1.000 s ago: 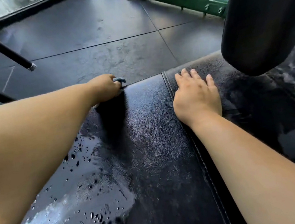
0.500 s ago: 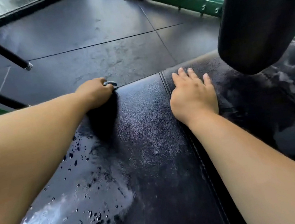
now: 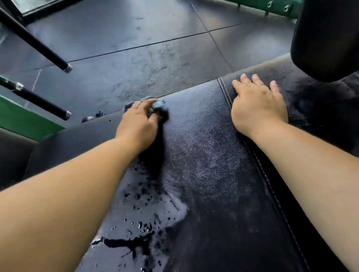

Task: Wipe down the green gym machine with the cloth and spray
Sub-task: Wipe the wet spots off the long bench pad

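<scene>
Blue cloth (image 3: 158, 107) bunched under left hand (image 3: 139, 123) — right hand (image 3: 257, 104) flat on pad (image 3: 203, 155).

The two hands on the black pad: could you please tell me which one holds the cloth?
The left hand grips the blue-grey cloth at the far edge of the pad; the right hand lies flat, empty.

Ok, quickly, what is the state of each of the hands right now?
Left hand: closed, gripping the cloth on the black pad.
Right hand: open, flat on the pad, holding nothing.
</scene>
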### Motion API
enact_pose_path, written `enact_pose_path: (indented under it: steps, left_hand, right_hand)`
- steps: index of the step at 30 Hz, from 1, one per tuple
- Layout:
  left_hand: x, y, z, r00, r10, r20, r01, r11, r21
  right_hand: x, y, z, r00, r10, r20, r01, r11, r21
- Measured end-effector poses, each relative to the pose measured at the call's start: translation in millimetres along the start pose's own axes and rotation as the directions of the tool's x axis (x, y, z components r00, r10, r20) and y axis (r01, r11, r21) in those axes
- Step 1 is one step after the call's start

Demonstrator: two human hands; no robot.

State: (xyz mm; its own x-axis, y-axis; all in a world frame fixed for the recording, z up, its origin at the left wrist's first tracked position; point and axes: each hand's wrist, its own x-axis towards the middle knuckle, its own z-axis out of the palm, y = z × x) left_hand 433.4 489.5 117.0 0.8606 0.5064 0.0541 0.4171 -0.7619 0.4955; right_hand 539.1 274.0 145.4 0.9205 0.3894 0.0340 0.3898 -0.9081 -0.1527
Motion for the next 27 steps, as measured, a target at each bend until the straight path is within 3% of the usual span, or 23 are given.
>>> enact_pose_path:
  steps: [3,7,9,12,14,16,17,20,24,26,27]
  left_hand:
    - [-53.6,28.2,11.9,0.969,0.245,0.039,-0.241,0.967,-0.081]
    - [-113.2,20.2,0.5,0.806,0.538,0.245,-0.529,0.842,-0.109]
    - [-98.7,4.1,-7.5,0.824,0.501,0.265,-0.502,0.862,-0.068]
    - [-50.8,-22.1,-8.1,0.977,0.156,0.144,-0.157,0.988,-0.002]
    - [-29.2,-24.6,-0.7,0.998,-0.057,0.029,0.057,0.998,0.005]
    - [-33.4,-8.4,13.4,0.985,-0.157,-0.066,0.158,0.987,0.011]
    - [-48.0,-3.3,14.0,0.983,-0.168,-0.081,0.169,0.986,0.010]
    - [-105.0,9.9,12.3,0.995,0.101,0.006,-0.101,0.995,-0.020]
    - [-127.1,-29.0,-20.5,0.866,0.467,0.180,-0.472,0.881,-0.020]
    - [-96.9,-49.9,-22.8,0.919,0.361,0.157,-0.370,0.929,0.026]
    - [-76.5,-64.3,-22.2,0.976,0.196,0.095,-0.198,0.980,0.022]
  right_hand:
    - [-1.6,-2.9,-2.9,1.000,0.001,0.008,-0.001,1.000,0.018]
    - [-7.0,-3.4,-6.8,1.000,-0.027,0.005,0.027,0.998,0.059]
    - [-14.9,-11.4,-6.9,0.997,-0.072,0.016,0.070,0.994,0.083]
    - [-32.8,-34.0,0.7,0.968,-0.238,0.086,0.230,0.969,0.094]
    - [-41.9,-44.3,10.1,0.946,-0.305,0.106,0.298,0.951,0.078]
    - [-46.5,-44.3,17.5,0.945,-0.311,0.098,0.310,0.950,0.030]
    - [-47.0,-49.9,19.8,0.944,-0.311,0.108,0.311,0.950,0.021]
    - [-43.1,-52.3,18.3,0.952,-0.272,0.141,0.270,0.962,0.033]
    - [-18.3,-85.0,20.2,0.923,-0.332,0.196,0.327,0.943,0.056]
    - [-14.3,-96.7,26.1,0.915,-0.349,0.201,0.353,0.935,0.017]
    - [-13.6,-101.9,30.7,0.917,-0.349,0.196,0.356,0.934,-0.003]
